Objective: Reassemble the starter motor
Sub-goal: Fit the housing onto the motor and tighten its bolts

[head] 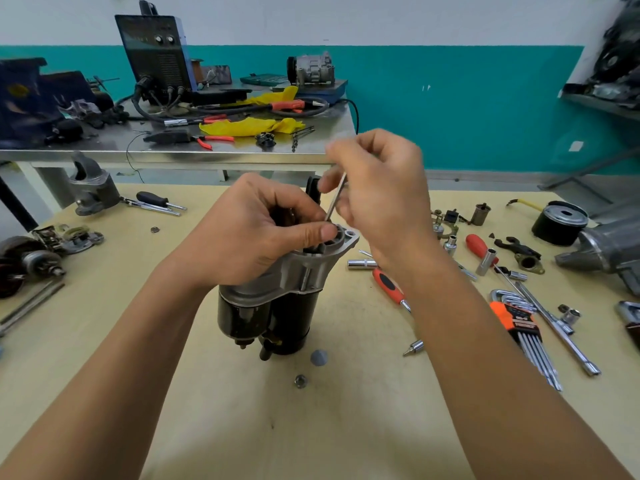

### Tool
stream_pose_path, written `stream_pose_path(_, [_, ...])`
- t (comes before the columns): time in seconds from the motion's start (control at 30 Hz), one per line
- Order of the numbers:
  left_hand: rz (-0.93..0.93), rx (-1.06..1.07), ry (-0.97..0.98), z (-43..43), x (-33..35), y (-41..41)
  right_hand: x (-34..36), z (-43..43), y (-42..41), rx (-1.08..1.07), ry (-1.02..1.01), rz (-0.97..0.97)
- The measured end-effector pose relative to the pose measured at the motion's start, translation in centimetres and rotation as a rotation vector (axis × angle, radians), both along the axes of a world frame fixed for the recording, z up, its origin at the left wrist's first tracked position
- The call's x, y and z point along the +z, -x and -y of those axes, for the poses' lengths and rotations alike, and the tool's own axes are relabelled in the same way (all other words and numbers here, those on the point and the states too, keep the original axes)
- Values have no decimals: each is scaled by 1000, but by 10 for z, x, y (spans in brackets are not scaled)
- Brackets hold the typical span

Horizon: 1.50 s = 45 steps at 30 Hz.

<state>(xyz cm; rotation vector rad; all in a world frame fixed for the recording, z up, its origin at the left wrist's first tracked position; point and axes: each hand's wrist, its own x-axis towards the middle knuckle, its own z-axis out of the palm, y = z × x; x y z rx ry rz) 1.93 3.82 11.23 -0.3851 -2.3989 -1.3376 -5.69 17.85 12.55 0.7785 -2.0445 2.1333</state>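
black-and-silver starter motor stands upright on the table.

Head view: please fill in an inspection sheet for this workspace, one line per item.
Surface: pale wooden table, with tools spread mostly over its right side.
Job's things: starter motor stands upright mid-table; thin metal rod slants down to its top housing.
Clutter: hex key set, red-and-black screwdriver, nut, grey cap, sockets and other starter parts on both sides.
Grippers: left hand grips the motor's top, thumb on the rim; right hand pinches the rod.
Cables: black leads run from the welder across the steel bench behind.
Surroundings: teal-and-white wall.
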Motion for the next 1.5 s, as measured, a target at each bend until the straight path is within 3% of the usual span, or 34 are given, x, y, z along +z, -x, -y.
stream_pose_path(0.07, [17,-13,-16,2,0,0,4,-7,4,291,63,281])
stream_pose_path(0.17, [10,-6,9,3,-1,1,4,-15,9,596,211,429])
stream_pose_path(0.27, [6,-6,18,3,-1,0,-9,-10,4,617,477,512])
stream_pose_path(0.3, [7,-2,26,4,-1,0,-15,-5,-1,520,541,415])
stream_pose_path(0.37, [5,-13,49,4,0,-1,-25,3,-11,158,533,-26])
stream_pose_path(0.47, [-20,-53,29,3,0,-2,-34,12,-15,-254,281,-715])
stream_pose_path(0.5, [-33,-51,22,3,0,-2,-35,12,-14,-298,201,-821])
stream_pose_path(0.57, [-48,-46,25,4,0,-2,-33,9,-13,-264,125,-857])
stream_pose_path(0.7, [3,-34,26,4,0,-1,-10,-4,-10,-69,108,-626])
stream_pose_path(0.8, [17,-4,35,2,0,0,14,-10,-1,-111,-100,-402])
stream_pose_path(0.9, [18,3,51,2,0,-1,24,-8,2,6,-144,-20])
stream_pose_path(1.03, [10,7,93,4,0,-3,20,-14,5,464,152,539])
stream_pose_path(1.13, [9,17,107,4,-1,-2,-2,-17,2,667,454,617])
stream_pose_path(1.2, [10,21,100,4,-1,-2,-18,-13,-5,514,509,368])
stream_pose_path(1.3, [4,10,116,4,-1,-3,-27,-5,-10,-123,211,-484])
stream_pose_path(1.33, [-4,4,123,4,-1,-3,-27,-2,-11,-232,111,-703])
stream_pose_path(1.4, [-26,1,136,5,-1,-3,-22,4,-14,-306,-42,-865])
stream_pose_path(1.5, [-35,20,151,5,-2,-3,-4,2,-15,-254,-238,-827])
